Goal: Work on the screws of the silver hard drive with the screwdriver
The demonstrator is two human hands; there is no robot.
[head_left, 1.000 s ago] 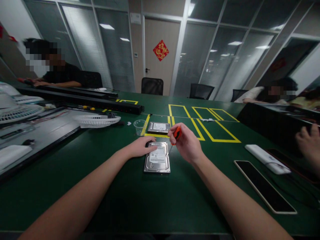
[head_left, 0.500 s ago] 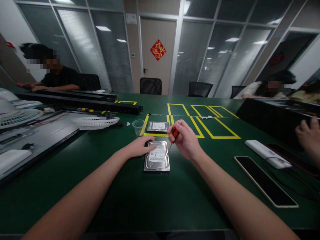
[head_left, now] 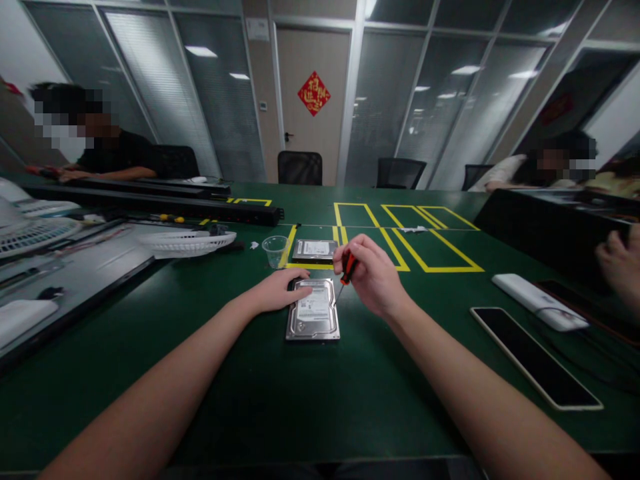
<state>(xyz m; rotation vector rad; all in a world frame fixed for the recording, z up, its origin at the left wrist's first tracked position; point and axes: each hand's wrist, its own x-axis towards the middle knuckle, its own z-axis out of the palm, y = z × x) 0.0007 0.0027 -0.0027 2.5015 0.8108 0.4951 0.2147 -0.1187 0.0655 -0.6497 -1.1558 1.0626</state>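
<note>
A silver hard drive (head_left: pixel 313 315) lies flat on the green table (head_left: pixel 310 400) in front of me. My left hand (head_left: pixel 277 289) rests on its far left corner, fingers laid flat, holding it down. My right hand (head_left: pixel 373 275) is closed round a small screwdriver with a red handle (head_left: pixel 349 267), its thin shaft pointing down at the drive's far right corner. A second hard drive (head_left: pixel 315 249) lies further back beside yellow tape lines.
A clear plastic cup (head_left: pixel 275 251) stands left of the far drive. A white basket (head_left: pixel 187 241) and black bars (head_left: pixel 150 203) lie at the left. A phone (head_left: pixel 535 355) and white block (head_left: pixel 540 301) lie at the right. Another person's hand (head_left: pixel 617 263) shows at the right edge.
My right hand with the screwdriver has shifted slightly left, closer over the drive's far right corner. My left hand stays on the drive.
</note>
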